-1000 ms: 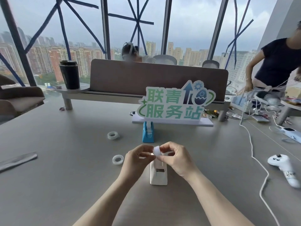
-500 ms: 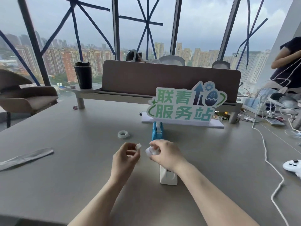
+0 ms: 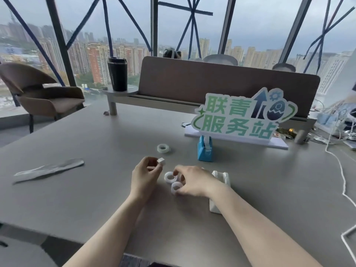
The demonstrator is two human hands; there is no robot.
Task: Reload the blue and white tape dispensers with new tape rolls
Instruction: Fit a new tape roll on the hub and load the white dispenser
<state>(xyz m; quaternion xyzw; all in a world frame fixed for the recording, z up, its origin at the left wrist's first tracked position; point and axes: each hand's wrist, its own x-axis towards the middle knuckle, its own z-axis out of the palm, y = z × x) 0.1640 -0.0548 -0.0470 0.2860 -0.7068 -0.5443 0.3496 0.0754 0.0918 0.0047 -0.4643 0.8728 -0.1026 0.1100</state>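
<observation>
Hands over two rolls, frame centre
Left hand (image 3: 145, 175) pinches a white core (image 3: 161, 161); right hand (image 3: 194, 181), fingers curled, touches the near roll (image 3: 176, 186) beside the far roll (image 3: 170, 177); white dispenser (image 3: 219, 191) at right

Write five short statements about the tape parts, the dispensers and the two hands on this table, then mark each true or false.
1. The left hand pinches a small white piece. True.
2. The blue dispenser lies tipped over. False: it stands upright before the sign.
3. Two rings lie at the right hand. True.
4. The white dispenser is beside the black cup. False: it stands by the right forearm.
5. A clear tape roll lies alone on the table. True.
</observation>
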